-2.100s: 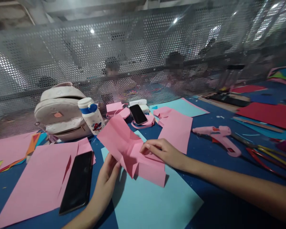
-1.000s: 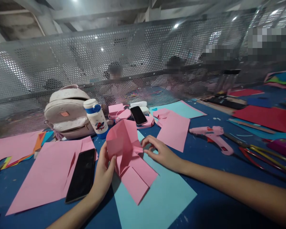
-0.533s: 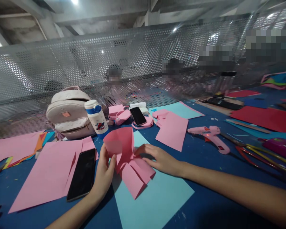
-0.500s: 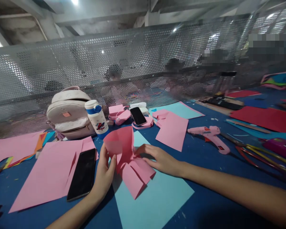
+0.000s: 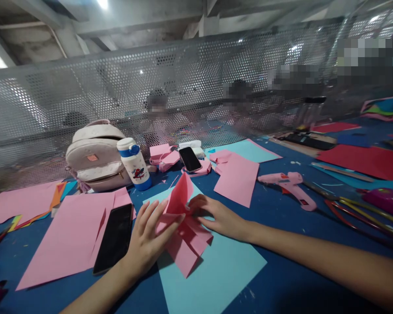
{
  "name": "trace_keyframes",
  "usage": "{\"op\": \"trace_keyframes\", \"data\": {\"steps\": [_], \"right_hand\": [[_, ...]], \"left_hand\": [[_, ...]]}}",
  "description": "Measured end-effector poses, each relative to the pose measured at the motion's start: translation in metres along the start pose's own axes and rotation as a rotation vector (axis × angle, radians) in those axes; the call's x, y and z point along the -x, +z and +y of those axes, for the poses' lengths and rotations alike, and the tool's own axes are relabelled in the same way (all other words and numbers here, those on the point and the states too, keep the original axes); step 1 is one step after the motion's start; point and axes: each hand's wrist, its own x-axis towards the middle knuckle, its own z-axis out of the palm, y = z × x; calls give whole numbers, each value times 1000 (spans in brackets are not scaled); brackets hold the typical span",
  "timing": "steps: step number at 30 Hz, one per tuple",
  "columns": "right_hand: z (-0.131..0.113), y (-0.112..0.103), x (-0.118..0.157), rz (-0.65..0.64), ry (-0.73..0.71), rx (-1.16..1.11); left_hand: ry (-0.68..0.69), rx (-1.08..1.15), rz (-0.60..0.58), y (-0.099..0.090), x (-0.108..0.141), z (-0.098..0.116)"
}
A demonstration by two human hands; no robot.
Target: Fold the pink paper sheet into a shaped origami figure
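Observation:
A folded pink paper piece (image 5: 183,248) stands on a light blue sheet (image 5: 222,270), its upper flap bent into a pointed fold and its lower strips spread toward me. My left hand (image 5: 150,231) presses the flap from the left, thumb and fingers around its edge. On the right side, my right hand (image 5: 209,213) pinches the paper between thumb and curled fingers. Just left of my left hand lies a large black phone (image 5: 114,237), partly over pink sheets (image 5: 63,235).
Behind are a white backpack (image 5: 96,157), a bottle (image 5: 134,165) and a smaller phone (image 5: 190,159). To the right lie a pink glue gun (image 5: 290,185), scissors (image 5: 356,213) and red paper (image 5: 363,159). A perforated metal screen (image 5: 196,87) runs behind the table.
My left hand has moved right and turned over the paper, its fingers now showing. The upper flap has folded inward from a wide curve to a narrow point. My right hand has barely moved.

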Motion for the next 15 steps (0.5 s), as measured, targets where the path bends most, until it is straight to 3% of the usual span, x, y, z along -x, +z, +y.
{"op": "trace_keyframes", "data": {"steps": [5, 15], "right_hand": [[0, -1, 1, -114, 47, 57], [3, 1, 3, -120, 40, 274]], "left_hand": [[-9, -78, -151, 2, 2, -2], [14, -186, -224, 7, 7, -6]]}}
